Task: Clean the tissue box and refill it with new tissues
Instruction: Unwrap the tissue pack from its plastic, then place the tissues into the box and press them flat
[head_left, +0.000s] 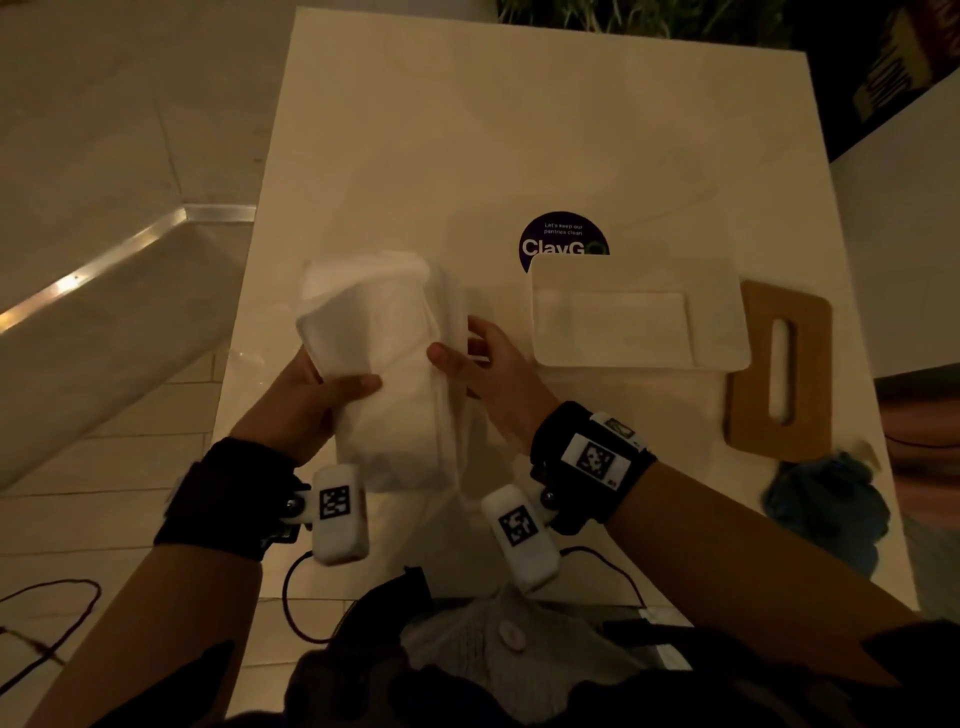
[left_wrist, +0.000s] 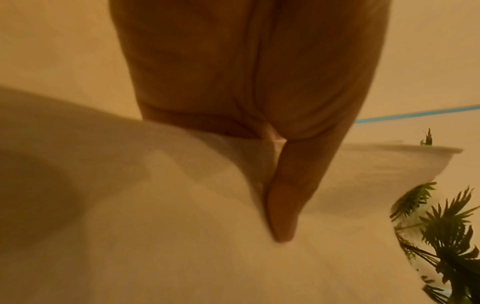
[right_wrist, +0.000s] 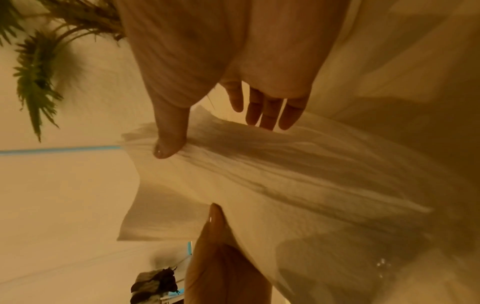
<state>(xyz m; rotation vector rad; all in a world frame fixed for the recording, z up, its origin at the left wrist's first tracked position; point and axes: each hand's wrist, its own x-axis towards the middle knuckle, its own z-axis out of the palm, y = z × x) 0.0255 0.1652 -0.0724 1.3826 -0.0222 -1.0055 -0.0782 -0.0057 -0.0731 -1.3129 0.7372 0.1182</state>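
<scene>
At the centre of the head view, the left hand grips a thick stack of white tissues, thumb laid across its top face and fingers curled beneath. The right hand holds the stack's right edge, thumb pressed on top and fingers behind the fanned layers; in the right wrist view those fingers look fairly straight against the sheets while the thumb pinches. The stack is lifted above the table, its upper end bulging toward the upper left of the frame. To the right of the hands, in the middle right of the frame, lies the white tissue box, flat on the table, a folded sheet showing inside it. It partly covers a dark round sticker reading "ClayGo" just above it. Further right a wooden lid with a long slot lies flat, its left part under the box. Below that, at the table's right edge, sits a crumpled blue cloth. The table is pale and glossy; a tiled floor shows at the left, and plant leaves at the top.
</scene>
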